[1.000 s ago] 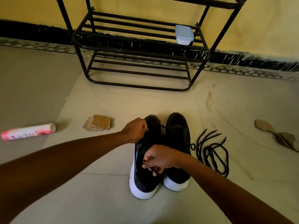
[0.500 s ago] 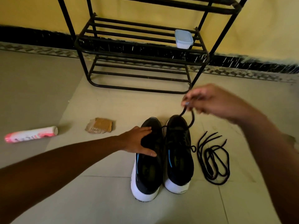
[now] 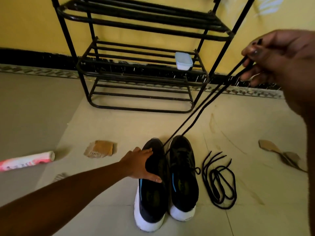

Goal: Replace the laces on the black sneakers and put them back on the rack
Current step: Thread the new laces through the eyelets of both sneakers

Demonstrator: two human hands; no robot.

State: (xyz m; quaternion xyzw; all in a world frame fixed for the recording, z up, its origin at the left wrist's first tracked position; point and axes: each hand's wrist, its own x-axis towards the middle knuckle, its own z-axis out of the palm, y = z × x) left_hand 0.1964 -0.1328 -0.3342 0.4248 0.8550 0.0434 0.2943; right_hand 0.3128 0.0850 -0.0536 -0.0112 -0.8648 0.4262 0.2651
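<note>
1. Two black sneakers (image 3: 185, 184) are sitting side by side on pale tile floor (image 3: 102, 125).
2. L hand (image 3: 138, 165) is pressing flat on the left one; loose lace (image 3: 219, 183) is lying coiled just beside the right one.
3. R hand (image 3: 279, 60) is pinching taut lace (image 3: 201, 113), which is crossing the rack (image 3: 141, 77) front.
4. Rack is standing against yellow wall (image 3: 34, 23), w/ plastic tub (image 3: 183, 60) on a shelf.

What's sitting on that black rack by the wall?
Only a small white lidded container on the right end of a middle shelf of the rack. Its contents are hidden by the lid, and the rack's top is cut off above the frame.
</note>
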